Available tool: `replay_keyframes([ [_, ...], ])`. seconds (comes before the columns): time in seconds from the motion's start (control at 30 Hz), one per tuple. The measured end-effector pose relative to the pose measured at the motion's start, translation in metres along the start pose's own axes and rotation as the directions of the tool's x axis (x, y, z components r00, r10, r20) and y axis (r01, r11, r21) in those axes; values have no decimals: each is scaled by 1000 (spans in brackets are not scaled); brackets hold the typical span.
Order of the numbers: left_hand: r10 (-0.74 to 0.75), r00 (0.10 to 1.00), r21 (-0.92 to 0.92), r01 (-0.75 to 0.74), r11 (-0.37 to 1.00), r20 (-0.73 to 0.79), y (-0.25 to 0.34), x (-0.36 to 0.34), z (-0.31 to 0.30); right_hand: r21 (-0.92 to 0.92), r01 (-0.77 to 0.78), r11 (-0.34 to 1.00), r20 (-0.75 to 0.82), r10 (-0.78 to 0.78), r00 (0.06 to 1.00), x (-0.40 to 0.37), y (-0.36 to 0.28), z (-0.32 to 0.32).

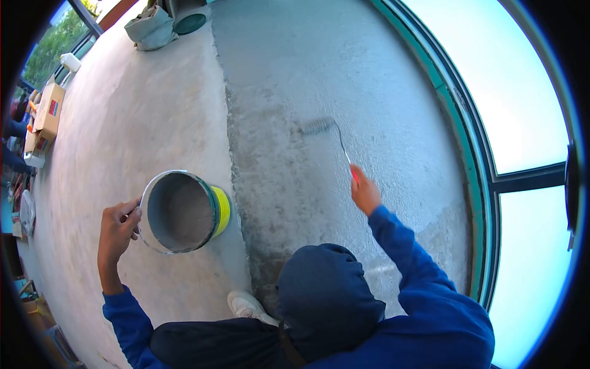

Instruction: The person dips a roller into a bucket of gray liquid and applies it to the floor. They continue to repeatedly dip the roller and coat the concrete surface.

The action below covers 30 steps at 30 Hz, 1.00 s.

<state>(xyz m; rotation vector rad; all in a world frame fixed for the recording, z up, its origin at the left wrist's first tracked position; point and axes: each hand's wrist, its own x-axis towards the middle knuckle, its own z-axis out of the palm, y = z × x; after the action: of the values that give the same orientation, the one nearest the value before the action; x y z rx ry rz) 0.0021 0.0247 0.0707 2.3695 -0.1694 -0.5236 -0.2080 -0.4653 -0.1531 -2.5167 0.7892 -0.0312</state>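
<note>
Roller (318, 126) lies flat on the darker, wet-looking band of the floor (319, 74), well ahead of the person, with its thin shaft running back to a red grip. Right hand (365, 195) is closed around that grip, arm extended. Left hand (118, 230) has its fingers curled over the rim of the bucket (184, 212), which stands on the pale part just beside the coating edge.

Judgement: even pressure and overlapping passes suit this stroke.

Teal window frame (473, 184) closely bounds the right side. Open room lies ahead and to the left. Shoe (246, 304) sits at the wet boundary.
</note>
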Motion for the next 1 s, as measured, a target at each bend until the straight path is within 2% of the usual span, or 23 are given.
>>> replay_keyframes([
  [0.07,-34,999,-2,34,999,9,6,-2,0,57,30,998,5,-31,1000,-41,13,-21],
  [0.17,-30,1000,-3,30,1000,10,6,-3,0,198,82,977,43,-92,995,-57,21,-65],
  [0.2,-24,1000,-5,24,1000,10,5,-3,1,190,-3,982,73,-11,997,-58,12,-79],
  [0.3,-20,1000,-2,20,1000,14,4,-3,0,162,56,985,-74,-44,996,-41,24,-69],
  [0.33,-23,1000,4,23,1000,18,6,-3,0,150,-42,988,-20,46,999,-27,23,-66],
  [0.47,-34,999,5,34,999,18,6,0,0,186,195,963,-177,-163,971,67,33,-19],
  [0.57,-57,998,-22,57,998,9,9,1,2,164,149,975,-143,-126,982,167,7,6],
  [0.7,-72,997,-20,72,997,9,2,6,0,66,233,970,-217,-214,952,304,-40,20],
  [0.77,-77,997,-33,77,996,10,1,6,0,202,48,978,-40,-41,998,325,-88,-9],
  [0.87,-87,996,-43,87,995,8,-4,7,0,276,-166,947,114,139,984,329,-132,-32],
  [0.97,-92,996,-56,92,994,-1,-5,7,2,305,-149,941,54,139,989,352,-132,-18],
  [1.0,-91,996,-62,91,994,-3,-5,8,2,263,-103,959,10,104,994,358,-126,-11],
])
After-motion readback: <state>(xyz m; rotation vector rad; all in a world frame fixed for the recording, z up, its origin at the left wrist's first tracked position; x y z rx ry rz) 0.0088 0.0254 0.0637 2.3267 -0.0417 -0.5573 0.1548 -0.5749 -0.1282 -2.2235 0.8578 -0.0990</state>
